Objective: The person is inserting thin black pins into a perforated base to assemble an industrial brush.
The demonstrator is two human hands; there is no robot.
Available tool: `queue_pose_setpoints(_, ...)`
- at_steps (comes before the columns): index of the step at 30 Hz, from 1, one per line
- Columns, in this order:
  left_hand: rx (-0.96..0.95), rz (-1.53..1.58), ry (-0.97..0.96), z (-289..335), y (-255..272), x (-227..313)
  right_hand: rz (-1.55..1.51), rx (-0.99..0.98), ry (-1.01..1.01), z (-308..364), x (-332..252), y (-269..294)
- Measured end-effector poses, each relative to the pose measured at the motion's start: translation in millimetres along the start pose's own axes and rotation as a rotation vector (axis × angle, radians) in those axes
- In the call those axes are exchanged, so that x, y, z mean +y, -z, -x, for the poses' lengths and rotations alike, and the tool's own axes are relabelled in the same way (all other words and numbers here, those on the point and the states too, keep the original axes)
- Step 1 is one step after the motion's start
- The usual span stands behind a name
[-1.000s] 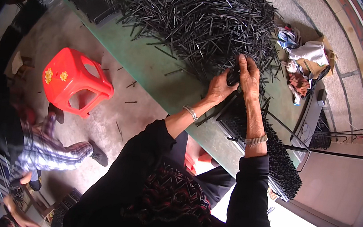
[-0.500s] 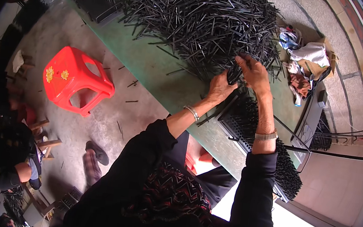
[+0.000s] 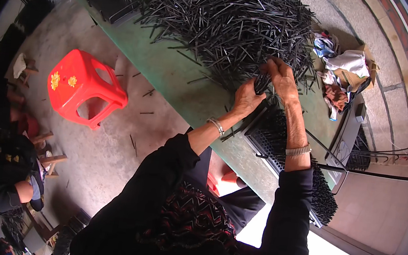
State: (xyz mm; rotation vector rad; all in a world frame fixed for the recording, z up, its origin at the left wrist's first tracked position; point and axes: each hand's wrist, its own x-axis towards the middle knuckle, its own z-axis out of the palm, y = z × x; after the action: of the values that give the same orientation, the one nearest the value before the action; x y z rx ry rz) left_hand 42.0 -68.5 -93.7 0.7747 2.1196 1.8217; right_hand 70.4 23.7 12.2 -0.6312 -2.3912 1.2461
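My left hand [image 3: 247,99] is closed round a small bundle of thin black sticks [image 3: 261,84], which stands up out of its grip. On the right, my right hand [image 3: 283,81] has its fingers curled together at the top of that bundle; what exactly lies between its fingertips is partly hidden. Just beyond both hands spreads a large heap of loose black sticks [image 3: 227,23]. Under my right forearm sits a long rack [image 3: 270,135] packed with upright black sticks, partly covered by the arm.
The green table [image 3: 169,77] runs diagonally. Another filled rack [image 3: 110,1] stands at its far left end. Rags and a cardboard box [image 3: 372,64] lie at the right, near a thin metal frame [image 3: 330,153]. A red plastic stool [image 3: 86,87] stands on the floor; another person [image 3: 11,165] sits far left.
My right hand has shifted slightly left and its fingers have curled closer over the bundle. The left hand keeps its grip nearly in place.
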Motion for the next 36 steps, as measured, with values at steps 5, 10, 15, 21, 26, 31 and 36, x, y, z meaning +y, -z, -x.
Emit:
queue_pose_setpoints(5, -0.069, 0.066, 0.056, -3, 6, 3, -0.08, 0.049, -0.079, -13, -4, -14)
queue_pose_setpoints(10, -0.075, 0.06, 0.039, -7, 11, 1, -0.351, 0.526, -0.087, -30, -9, -6)
queue_pose_setpoints(15, -0.14, 0.695, 0.411, -25, 27, -4, -0.526, 0.682, 0.035, -51, -33, 16)
queue_pose_setpoints(21, -0.3, 1.44, 0.548, -42, 47, 18, -0.347, 0.295, -0.174, -32, -34, -41)
queue_pose_setpoints(26, -0.317, 1.476, 0.592, -39, 61, 8, -0.386, 0.057, -0.488, -6, -61, -34)
queue_pose_setpoints(31, -0.255, 1.447, 0.561, -50, 73, 19, 0.182, 0.051, -0.032, 10, -27, -32)
queue_pose_setpoints(36, -0.112, 1.501, 0.56, -61, 86, 13, -0.129, -0.147, -0.287, 42, -30, -47)
